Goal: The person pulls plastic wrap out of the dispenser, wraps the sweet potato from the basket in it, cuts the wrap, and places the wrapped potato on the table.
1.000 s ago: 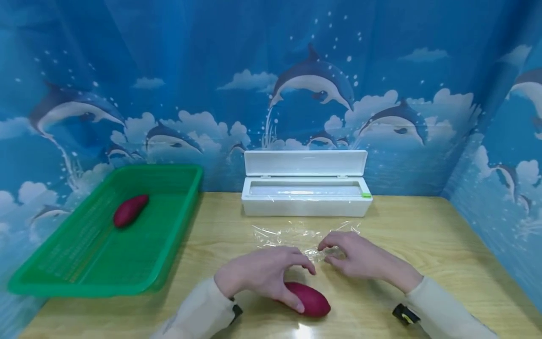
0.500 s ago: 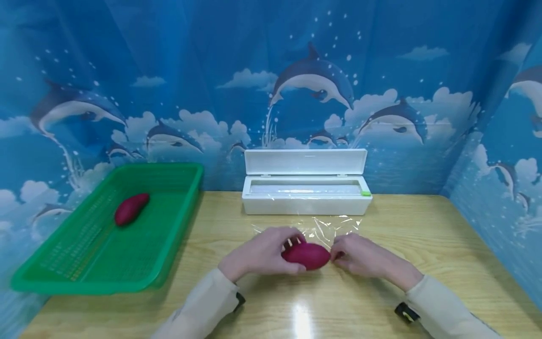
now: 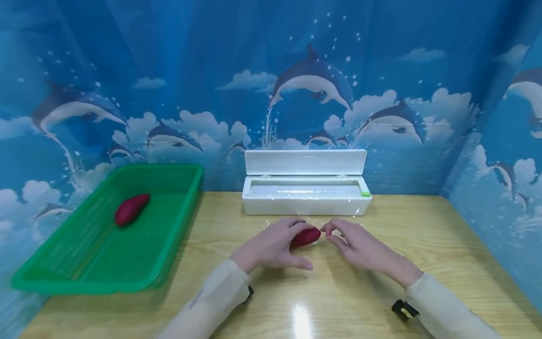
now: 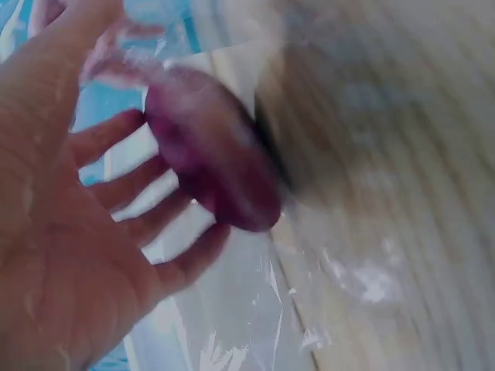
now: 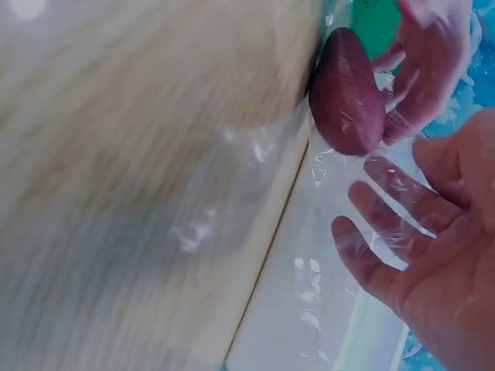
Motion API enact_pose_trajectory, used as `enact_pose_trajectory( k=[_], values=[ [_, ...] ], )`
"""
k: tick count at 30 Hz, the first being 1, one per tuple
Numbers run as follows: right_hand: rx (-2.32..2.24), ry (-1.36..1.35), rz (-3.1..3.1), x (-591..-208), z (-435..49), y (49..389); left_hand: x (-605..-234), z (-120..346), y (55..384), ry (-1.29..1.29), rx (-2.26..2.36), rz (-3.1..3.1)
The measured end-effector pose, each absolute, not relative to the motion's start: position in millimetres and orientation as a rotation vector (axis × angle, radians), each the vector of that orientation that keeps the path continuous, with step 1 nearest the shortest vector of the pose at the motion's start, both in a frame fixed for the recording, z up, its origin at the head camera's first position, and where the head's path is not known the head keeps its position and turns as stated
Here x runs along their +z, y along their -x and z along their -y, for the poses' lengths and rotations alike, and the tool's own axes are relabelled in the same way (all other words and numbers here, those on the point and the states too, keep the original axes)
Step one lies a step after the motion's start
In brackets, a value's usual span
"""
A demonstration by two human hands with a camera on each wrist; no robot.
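A purple-red sweet potato (image 3: 306, 237) lies on the table on clear plastic wrap (image 4: 232, 340), with some of the film over it. In the left wrist view, the fingertips of my left hand (image 3: 273, 245) touch its far side, while the thumb stays apart from it. Close to the sweet potato's right end is my right hand (image 3: 360, 247), its fingers spread and thumb separate in the right wrist view (image 5: 433, 232). Film drapes across those right fingers. Where the film's edges run is hard to make out.
A white wrap dispenser (image 3: 306, 205) with its lid raised stands behind the hands, film trailing from its front. On the left, a green basket (image 3: 152, 278) contains another sweet potato (image 3: 132, 209). A dolphin-printed curtain (image 3: 211, 56) backs the wooden table (image 3: 423, 226).
The left hand carried the sweet potato from the table's front back onto the film, then its thumb came off. The right hand shifted slightly back, staying at the film.
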State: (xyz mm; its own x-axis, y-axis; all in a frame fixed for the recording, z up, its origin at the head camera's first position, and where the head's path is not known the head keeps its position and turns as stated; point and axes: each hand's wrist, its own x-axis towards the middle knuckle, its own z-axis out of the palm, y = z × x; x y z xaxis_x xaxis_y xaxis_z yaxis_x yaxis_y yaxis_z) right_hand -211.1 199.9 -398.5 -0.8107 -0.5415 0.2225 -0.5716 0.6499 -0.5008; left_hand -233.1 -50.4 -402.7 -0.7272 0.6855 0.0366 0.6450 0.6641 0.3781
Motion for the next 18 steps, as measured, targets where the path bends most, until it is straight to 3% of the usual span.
enact_pose_trajectory(
  k=[5, 11, 18],
  values=[
    [1.046, -0.814, 2.803, -395, -197, 222, -406, 47, 235, -1.124, 0.537, -2.829],
    [0.917, -0.682, 2.731, -398, -194, 231, -406, 47, 256, -1.067, 0.794, -2.731],
    [0.312, -0.939, 2.319, -403, -193, 230, -406, 46, 276, -0.924, 0.922, -2.688]
  ],
)
